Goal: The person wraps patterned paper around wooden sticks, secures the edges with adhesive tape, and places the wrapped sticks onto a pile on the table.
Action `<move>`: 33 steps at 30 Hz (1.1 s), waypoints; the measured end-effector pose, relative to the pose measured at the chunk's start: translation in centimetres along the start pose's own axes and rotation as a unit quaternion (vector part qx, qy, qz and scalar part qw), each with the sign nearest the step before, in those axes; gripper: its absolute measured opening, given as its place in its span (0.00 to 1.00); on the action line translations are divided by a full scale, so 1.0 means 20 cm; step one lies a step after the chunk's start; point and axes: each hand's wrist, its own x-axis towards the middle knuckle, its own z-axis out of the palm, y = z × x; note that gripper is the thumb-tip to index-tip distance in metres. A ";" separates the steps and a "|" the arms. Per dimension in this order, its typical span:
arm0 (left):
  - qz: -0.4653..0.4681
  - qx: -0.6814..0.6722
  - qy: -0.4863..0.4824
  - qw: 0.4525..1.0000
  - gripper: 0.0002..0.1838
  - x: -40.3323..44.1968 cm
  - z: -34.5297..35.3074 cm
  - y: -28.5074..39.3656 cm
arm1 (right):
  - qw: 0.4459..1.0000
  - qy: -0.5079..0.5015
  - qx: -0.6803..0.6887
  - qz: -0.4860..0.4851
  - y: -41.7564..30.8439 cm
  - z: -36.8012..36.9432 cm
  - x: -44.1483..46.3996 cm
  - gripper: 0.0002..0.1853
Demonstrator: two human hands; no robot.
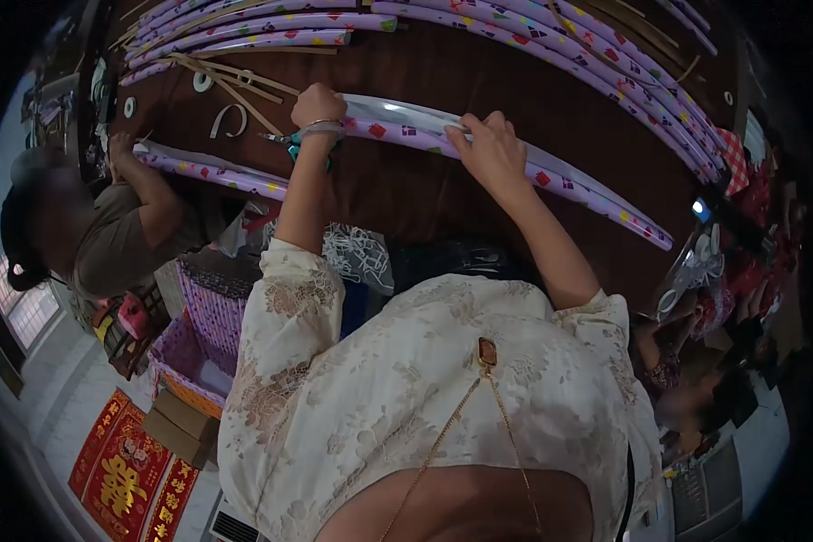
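Observation:
A long strip of purple patterned wrapping paper (397,134) lies partly rolled across the dark table in front of me, its white inner side showing along the far edge. My left hand (316,107) is closed at the paper's left end, knuckles up; its fingertips are hidden. Near the middle, my right hand (492,154) pinches the white edge between thumb and fingers. Teal-handled scissors (293,144) lie beside my left wrist, partly covered by it. Thin brown strips (248,90) fan out just left of my left hand.
Several purple patterned rolls (551,50) lie along the table's far side. White tape rolls (203,81) and a curled white strip (228,120) lie at left. A co-worker (122,226) handles another purple roll (212,176). Below the table edge stands a purple-lined basket (190,352).

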 end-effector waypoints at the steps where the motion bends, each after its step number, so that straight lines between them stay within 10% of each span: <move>1: -0.005 0.016 -0.001 1.000 0.13 0.01 0.01 0.00 | 1.000 0.001 0.001 0.000 0.00 0.00 0.00 0.16; 13: 0.012 -0.023 0.007 1.000 0.10 -0.05 -0.02 -0.02 | 0.999 0.021 0.021 -0.043 0.00 -0.04 -0.04 0.15; 27: 0.037 -0.044 0.062 0.996 0.09 -0.12 0.04 -0.04 | 0.906 -0.180 0.351 0.150 0.20 0.02 0.19 0.25; 29: 0.052 -0.040 0.228 0.971 0.08 -0.21 0.00 0.03 | 0.906 -0.178 0.358 0.141 0.18 -0.01 0.19 0.24; 31: 0.192 -0.131 0.367 0.901 0.06 -0.33 -0.08 0.13 | 0.905 -0.178 0.362 0.133 0.19 0.00 0.19 0.24; 33: 0.335 -0.226 0.211 0.890 0.05 -0.50 -0.05 0.24 | 0.921 -0.181 0.331 0.097 0.22 0.03 0.20 0.23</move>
